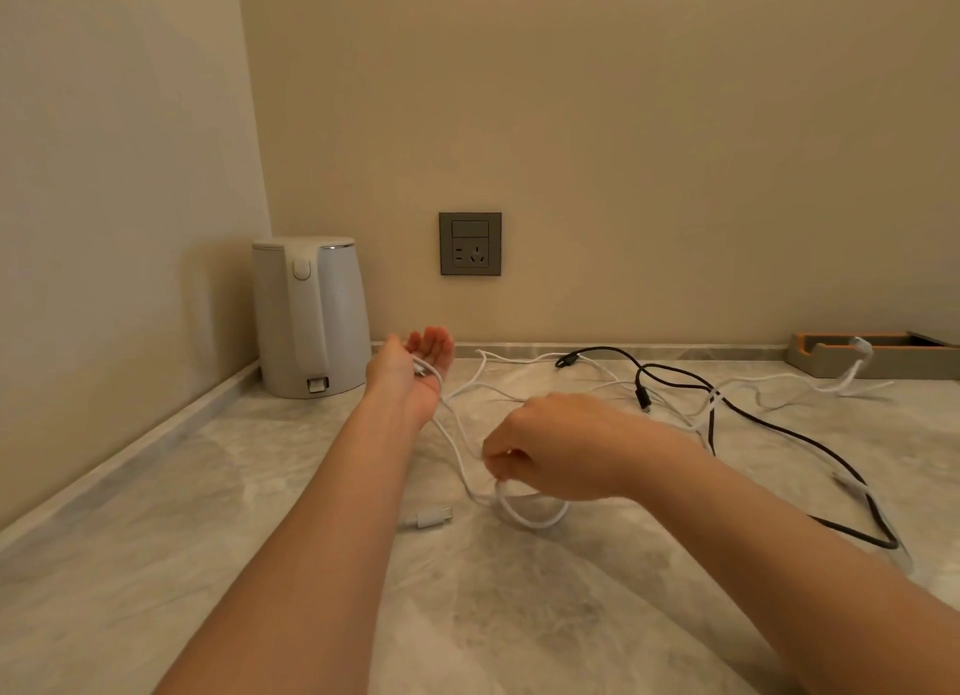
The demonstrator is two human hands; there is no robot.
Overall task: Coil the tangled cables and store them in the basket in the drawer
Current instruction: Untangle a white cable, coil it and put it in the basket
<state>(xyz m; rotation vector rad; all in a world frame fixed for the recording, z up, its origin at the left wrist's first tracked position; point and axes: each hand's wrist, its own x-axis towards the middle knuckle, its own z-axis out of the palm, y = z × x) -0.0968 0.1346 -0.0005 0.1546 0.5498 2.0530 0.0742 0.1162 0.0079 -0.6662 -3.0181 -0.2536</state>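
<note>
White cables and a black cable (769, 424) lie tangled across the marble counter (156, 512). My left hand (415, 367) is held palm up near the back wall, with one end of a white cable (457, 445) lying across the palm under the thumb. From there the cable runs down to my right hand (550, 450), which pinches it above a small loop resting on the counter. A loose white plug (428, 517) lies just left of that loop. Neither the drawer nor the basket is in view.
A white electric kettle (311, 315) stands in the back left corner. A grey wall socket (470, 243) sits behind the hands. A grey and orange tray (878, 354) with a white cable end draped over it rests at the back right.
</note>
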